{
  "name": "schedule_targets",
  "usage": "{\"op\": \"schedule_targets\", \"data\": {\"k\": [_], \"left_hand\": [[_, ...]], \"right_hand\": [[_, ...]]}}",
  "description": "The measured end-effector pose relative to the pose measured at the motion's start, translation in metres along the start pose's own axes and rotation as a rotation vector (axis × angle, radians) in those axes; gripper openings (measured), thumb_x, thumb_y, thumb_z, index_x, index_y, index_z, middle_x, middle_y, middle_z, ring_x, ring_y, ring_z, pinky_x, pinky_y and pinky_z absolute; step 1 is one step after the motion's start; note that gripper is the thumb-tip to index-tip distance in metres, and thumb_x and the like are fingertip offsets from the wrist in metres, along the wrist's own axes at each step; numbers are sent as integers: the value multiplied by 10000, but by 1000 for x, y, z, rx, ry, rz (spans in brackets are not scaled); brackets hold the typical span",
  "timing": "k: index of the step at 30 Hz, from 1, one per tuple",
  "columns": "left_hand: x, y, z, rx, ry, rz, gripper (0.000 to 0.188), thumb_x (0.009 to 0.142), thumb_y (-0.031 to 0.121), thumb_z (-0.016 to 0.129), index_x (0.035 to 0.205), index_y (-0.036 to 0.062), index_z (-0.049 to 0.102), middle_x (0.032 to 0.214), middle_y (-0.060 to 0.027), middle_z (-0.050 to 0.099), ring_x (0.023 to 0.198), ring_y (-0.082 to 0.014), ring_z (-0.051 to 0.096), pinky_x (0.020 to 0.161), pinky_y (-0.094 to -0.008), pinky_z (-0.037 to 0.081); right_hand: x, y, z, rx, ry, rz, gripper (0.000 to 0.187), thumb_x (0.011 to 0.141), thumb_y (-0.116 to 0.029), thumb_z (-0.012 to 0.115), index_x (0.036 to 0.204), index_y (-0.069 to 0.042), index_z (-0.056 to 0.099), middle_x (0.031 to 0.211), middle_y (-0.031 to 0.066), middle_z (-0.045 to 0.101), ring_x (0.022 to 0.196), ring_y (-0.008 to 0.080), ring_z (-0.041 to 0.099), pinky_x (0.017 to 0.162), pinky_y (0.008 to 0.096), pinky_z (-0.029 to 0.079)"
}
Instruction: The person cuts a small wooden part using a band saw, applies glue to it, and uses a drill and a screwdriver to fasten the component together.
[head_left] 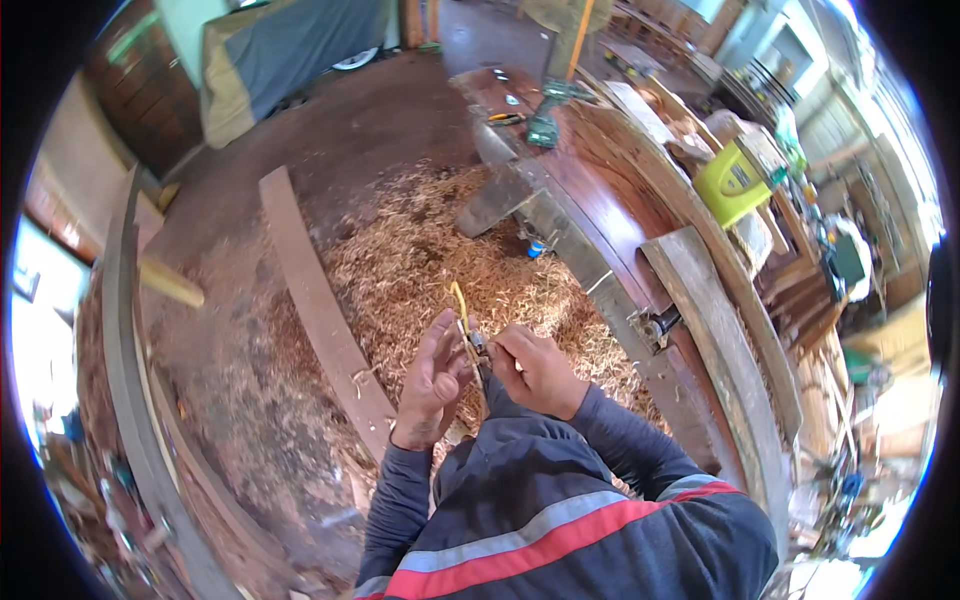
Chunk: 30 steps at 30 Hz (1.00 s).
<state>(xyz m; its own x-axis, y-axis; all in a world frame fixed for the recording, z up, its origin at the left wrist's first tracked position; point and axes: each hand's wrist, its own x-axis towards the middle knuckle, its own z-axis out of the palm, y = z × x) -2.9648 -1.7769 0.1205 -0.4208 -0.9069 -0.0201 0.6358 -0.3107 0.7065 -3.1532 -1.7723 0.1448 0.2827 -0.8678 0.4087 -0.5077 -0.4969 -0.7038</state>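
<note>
In front of my waist, my right hand [540, 370] is closed, thumb and fingers pinching a small metal piece [477, 341]. A thin, bent yellow strip [459, 298] rises beside this piece. Whether the two are joined, I cannot tell. My left hand [430, 388] is close by on the left, palm turned inward, fingers stretched upward and thumb apart. Its fingertips come up to the yellow strip; whether they touch it is unclear. Below both hands are my dark trousers, and curled wood shavings [410, 245] cover the floor beyond.
On the right runs a wooden workbench [600, 205] with a green cordless drill [543, 125] and a rough board [715, 340]. A lime-green box [735, 182] stands farther right. A long plank [315, 290] lies left of the shavings; a long beam [125, 330] runs along the far left.
</note>
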Motion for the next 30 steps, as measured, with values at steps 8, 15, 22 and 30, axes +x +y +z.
{"op": "schedule_targets", "data": {"k": [8, 15, 22, 30], "left_hand": [[174, 17, -47, 32, 271, 54, 783, 1019, 658, 321, 1362, -17, 519, 1263, -119, 618, 1151, -219, 585, 1045, -363, 448], [366, 76, -153, 41, 329, -66, 743, 1022, 638, 335, 1231, -10, 632, 1173, -127, 690, 979, -218, 646, 936, -350, 515], [540, 141, -205, -58, 360, -267, 719, 979, 665, 430, 1172, 10, 658, 1112, -151, 706, 887, -228, 647, 726, -347, 554], [687, 141, -275, 16, 309, -529, 713, 981, 650, 437, 1219, 5, 628, 1125, -167, 688, 855, -223, 633, 632, -321, 520]], "right_hand": [[114, 96, 74, -60, 227, 137, 102, 918, -128, 634, 950, -40, 595, 811, 160, 608, 669, 360, 639, 569, 449, 522], [289, 221, 101, 70, 212, 133, 188, 953, -248, 630, 930, -62, 616, 784, 138, 623, 685, 361, 649, 587, 449, 528], [396, 335, 62, 73, 222, 518, 340, 977, -363, 579, 905, -35, 634, 811, 194, 652, 775, 401, 667, 691, 476, 529], [364, 565, 94, 1105, 832, 1554, 162, 914, -244, 595, 820, -122, 645, 612, 26, 570, 465, 145, 510, 405, 341, 344]]}}
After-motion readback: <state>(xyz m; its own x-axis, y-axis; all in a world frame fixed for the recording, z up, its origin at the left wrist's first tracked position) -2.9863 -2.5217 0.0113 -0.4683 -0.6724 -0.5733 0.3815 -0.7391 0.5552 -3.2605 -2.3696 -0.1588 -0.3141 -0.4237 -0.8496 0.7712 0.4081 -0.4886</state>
